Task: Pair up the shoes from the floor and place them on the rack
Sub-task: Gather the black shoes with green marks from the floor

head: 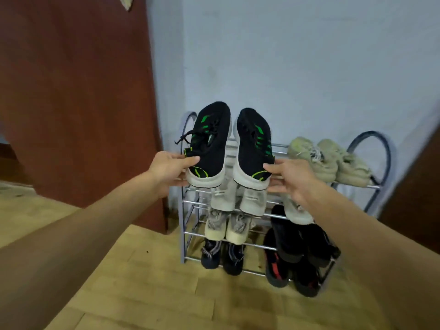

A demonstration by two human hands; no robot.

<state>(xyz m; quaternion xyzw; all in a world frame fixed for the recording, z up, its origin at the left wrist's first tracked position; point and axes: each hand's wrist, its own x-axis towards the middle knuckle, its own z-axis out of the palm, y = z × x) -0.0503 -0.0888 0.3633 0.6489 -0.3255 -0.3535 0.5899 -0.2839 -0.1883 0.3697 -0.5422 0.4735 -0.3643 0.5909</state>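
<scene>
Two black knit shoes with green marks and white soles are held side by side above the left end of the top shelf of a metal shoe rack (278,148). My left hand (167,169) grips the heel of the left black shoe (210,144). My right hand (291,178) grips the heel of the right black shoe (253,148). Both toes point toward the wall. A pair of pale beige shoes (328,160) lies on the right end of the top shelf.
Lower shelves hold white shoes (235,198), grey-and-cream shoes (226,226), dark navy shoes (222,257) and black shoes with red marks (288,263). A brown door (78,91) stands left of the rack, a blue-white wall behind, a wooden floor (154,282) below.
</scene>
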